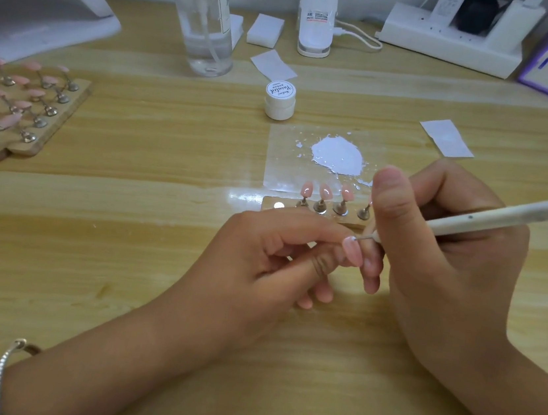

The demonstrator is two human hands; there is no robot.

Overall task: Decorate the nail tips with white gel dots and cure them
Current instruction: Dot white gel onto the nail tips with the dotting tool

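Just in front of a small wooden nail stand (316,214), the left hand (258,267) pinches a pink oval nail tip (352,251). The right hand (447,249) grips a white dotting pen (506,215), its point touching the tip. Any tremor could smear the dot.

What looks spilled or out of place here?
White gel puddle with splatters around it on the clear sheet: messy, but likely a palette. The left spot on the wooden strip is bare; its nail tip seems to be in the left hand. Nothing else stands out.
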